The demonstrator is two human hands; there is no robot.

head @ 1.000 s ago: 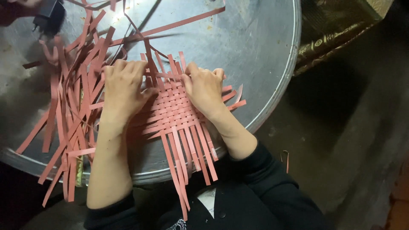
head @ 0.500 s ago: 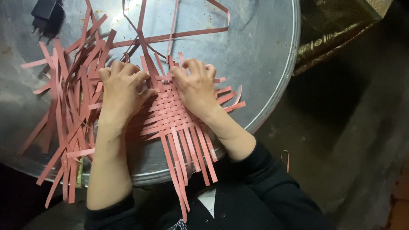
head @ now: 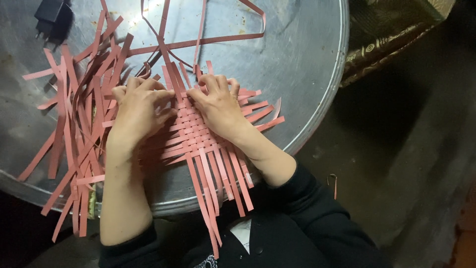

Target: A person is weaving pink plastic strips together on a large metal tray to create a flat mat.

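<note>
- We record a round, dull grey metal tray [head: 307,59] that carries everything; its rim curves down the right side and along the near edge.
- We note a flat woven mat of pink paper strips [head: 198,136] lying near the middle of the tray, towards the near rim. Its loose ends fan out to the right and hang over the near edge.
- We see our left hand [head: 136,111] resting on the mat's left part, fingers curled and pressed down on the strips. Whether it pinches a strip we cannot tell.
- We see our right hand [head: 218,106] lying on the mat's upper right part, fingers bent, the tips bearing on the far edge of the weave. We cannot tell whether a strip sits between them.
- The two hands lie just beside each other, a narrow band of weave showing between them.
- We list a heap of loose pink paper strips [head: 74,129] spread over the left part of the tray, some reaching past its near-left rim.
- We list one long pink strip bent into a loop [head: 218,37] at the far side, beyond the hands.
- We list a small black plug adapter [head: 49,12] at the far-left edge.
</note>
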